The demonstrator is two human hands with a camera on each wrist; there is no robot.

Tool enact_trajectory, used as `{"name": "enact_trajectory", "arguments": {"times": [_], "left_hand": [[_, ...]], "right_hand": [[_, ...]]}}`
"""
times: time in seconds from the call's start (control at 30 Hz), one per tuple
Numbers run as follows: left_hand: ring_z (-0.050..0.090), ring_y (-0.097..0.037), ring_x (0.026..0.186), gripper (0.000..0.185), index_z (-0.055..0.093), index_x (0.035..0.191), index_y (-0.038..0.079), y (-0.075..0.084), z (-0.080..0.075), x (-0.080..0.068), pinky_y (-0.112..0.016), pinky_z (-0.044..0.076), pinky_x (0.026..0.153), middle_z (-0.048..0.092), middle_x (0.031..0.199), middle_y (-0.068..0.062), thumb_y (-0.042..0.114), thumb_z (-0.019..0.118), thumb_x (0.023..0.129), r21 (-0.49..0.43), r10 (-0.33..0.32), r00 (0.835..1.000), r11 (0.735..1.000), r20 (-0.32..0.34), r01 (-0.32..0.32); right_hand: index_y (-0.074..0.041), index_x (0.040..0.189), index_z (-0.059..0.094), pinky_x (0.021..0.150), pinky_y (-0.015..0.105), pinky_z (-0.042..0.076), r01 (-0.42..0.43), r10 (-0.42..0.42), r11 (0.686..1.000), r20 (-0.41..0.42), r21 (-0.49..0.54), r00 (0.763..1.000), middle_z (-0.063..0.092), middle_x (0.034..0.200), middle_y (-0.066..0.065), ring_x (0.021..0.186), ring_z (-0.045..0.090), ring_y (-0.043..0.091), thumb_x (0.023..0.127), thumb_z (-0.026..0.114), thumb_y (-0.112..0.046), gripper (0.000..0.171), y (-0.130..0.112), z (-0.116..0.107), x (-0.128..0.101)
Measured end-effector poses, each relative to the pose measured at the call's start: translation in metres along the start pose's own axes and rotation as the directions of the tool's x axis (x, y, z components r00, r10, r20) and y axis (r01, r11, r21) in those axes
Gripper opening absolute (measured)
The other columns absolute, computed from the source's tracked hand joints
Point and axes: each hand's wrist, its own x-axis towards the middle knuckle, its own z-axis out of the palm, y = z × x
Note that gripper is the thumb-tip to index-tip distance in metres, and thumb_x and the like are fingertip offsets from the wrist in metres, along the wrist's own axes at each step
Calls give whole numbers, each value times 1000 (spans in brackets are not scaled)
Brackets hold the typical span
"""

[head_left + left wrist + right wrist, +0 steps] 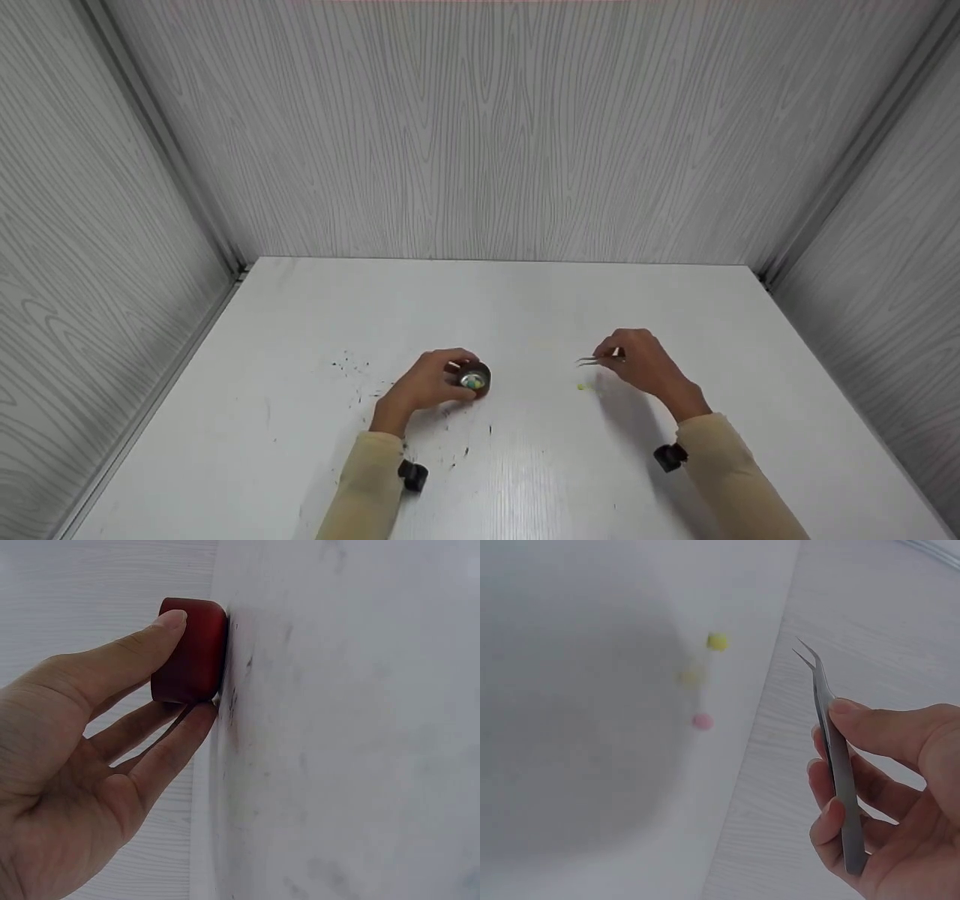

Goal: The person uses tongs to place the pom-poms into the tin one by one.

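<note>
A small round dark-red cup (474,378) stands on the white table (525,315) with pale coloured beads inside. My left hand (431,382) grips its side; the left wrist view shows my thumb and fingers around the cup (191,651). My right hand (637,361) holds metal tweezers (594,361) above the table, tips pointing left with a small gap between them. In the right wrist view the tweezers (832,750) lie between my thumb and fingers. Small beads lie loose on the table below: a yellow-green one (717,641), a pale yellow one (690,678) and a pink one (702,721).
Dark specks (352,367) are scattered on the table left of and in front of the cup. Grey wood-grain walls (495,127) enclose the table at the back and both sides. Black wrist-camera mounts (412,475) sit on both sleeves.
</note>
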Motion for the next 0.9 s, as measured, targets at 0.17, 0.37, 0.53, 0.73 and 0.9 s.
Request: {"name": "enact_trajectory", "arguments": {"times": [0.17,0.37,0.53,0.73,0.9], "left_hand": [[66,-40,124,50,64,134,9,1,0,0,-51,56,104,66,134,-18,10,82,88,-2,1,1000,1000,1,-1],[66,-40,122,48,65,133,9,2,1,-1,-52,57,103,66,132,-18,9,81,88,4,1,1000,1000,-5,-1],[66,-40,123,48,65,133,10,1,2,-1,-52,57,103,66,133,-18,10,82,88,16,-11,1000,1000,-11,11],[66,-39,123,48,65,133,10,-1,2,0,-51,57,103,67,133,-17,10,82,88,19,-5,1000,1000,-9,5],[65,-38,124,48,66,132,12,1,1,0,-52,56,104,66,134,-16,11,82,88,19,-12,1000,1000,-11,12]], "right_hand": [[-6,94,82,64,24,49,-80,80,997,3,-15,997,76,88,7,76,64,16,89,75,2,12,17,-7,-11],[-6,95,82,65,25,49,-133,133,991,12,-18,991,76,89,8,78,64,17,90,74,2,12,31,-9,-18],[-6,95,82,66,26,49,-146,147,989,15,-34,989,76,89,8,78,64,17,90,74,1,12,35,-6,-20],[-5,95,82,66,27,50,-147,147,989,5,-28,989,76,88,9,77,64,17,89,75,3,12,37,-1,-22],[-7,92,83,68,29,51,-141,141,989,2,-35,990,76,86,7,77,63,16,89,75,3,13,39,2,-21]]}}
